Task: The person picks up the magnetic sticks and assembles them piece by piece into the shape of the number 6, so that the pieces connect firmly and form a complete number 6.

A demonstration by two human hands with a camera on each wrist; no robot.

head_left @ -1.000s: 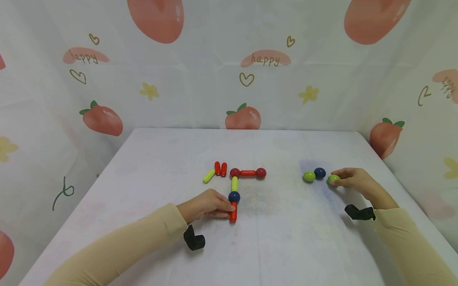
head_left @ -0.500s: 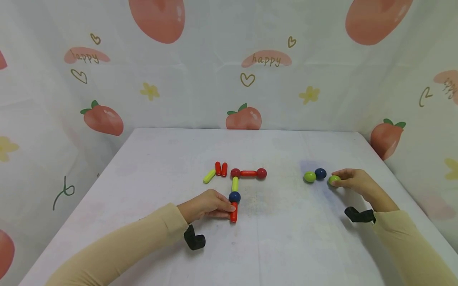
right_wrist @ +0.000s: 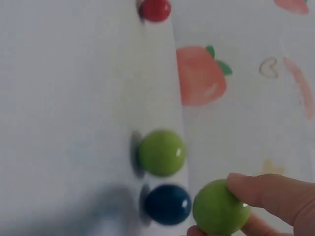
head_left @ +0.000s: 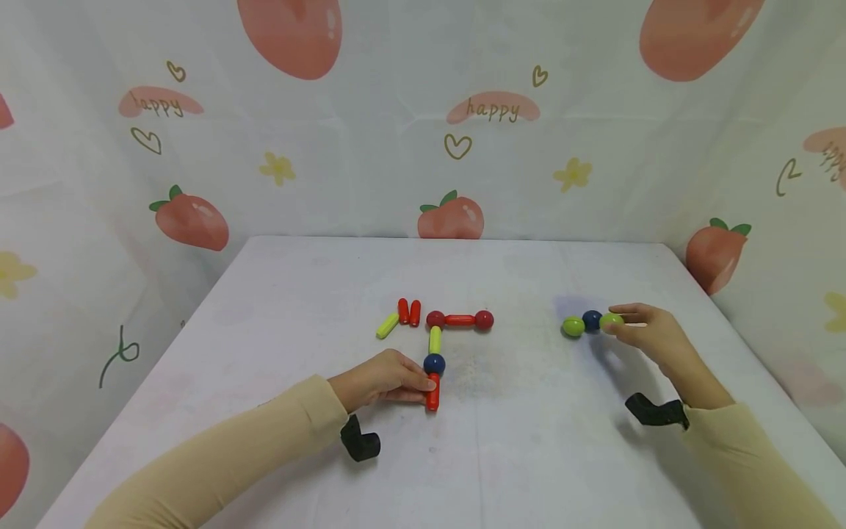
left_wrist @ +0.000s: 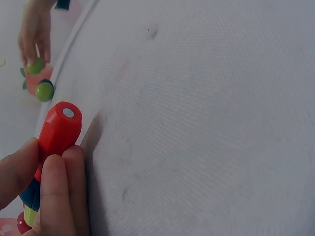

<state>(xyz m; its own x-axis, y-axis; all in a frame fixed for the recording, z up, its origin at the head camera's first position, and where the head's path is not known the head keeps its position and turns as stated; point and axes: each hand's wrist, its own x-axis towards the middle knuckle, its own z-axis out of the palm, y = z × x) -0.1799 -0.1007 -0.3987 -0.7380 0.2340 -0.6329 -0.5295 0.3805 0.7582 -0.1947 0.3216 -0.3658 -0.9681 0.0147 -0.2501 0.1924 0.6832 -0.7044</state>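
My left hand [head_left: 390, 380] pinches a red rod [head_left: 432, 393] between thumb and fingers. A round magnet shows in the rod's free end [left_wrist: 68, 112] in the left wrist view. The rod joins a dark blue ball [head_left: 434, 364], a yellow-green rod [head_left: 435, 340] and a dark red ball [head_left: 435, 319]; from there a red rod [head_left: 460, 320] leads to another dark red ball [head_left: 485, 320]. On the right, my right hand [head_left: 651, 334] pinches a green ball [right_wrist: 220, 207], lifted off the table. Beside it sit a blue ball [right_wrist: 168, 204] and a second green ball [right_wrist: 162, 153].
Behind my left hand lie two loose red rods [head_left: 409, 312] and a yellow-green rod [head_left: 387, 325]. The white table [head_left: 529, 455] ends at a patterned cloth [head_left: 370, 147] at the back and sides. A black strap [head_left: 656, 410] hangs at the right wrist, another [head_left: 360, 439] at the left.
My right hand has raised the green ball from the table and moved it slightly back and left, towards the blue ball. The left hand stays where it was on the red rod.
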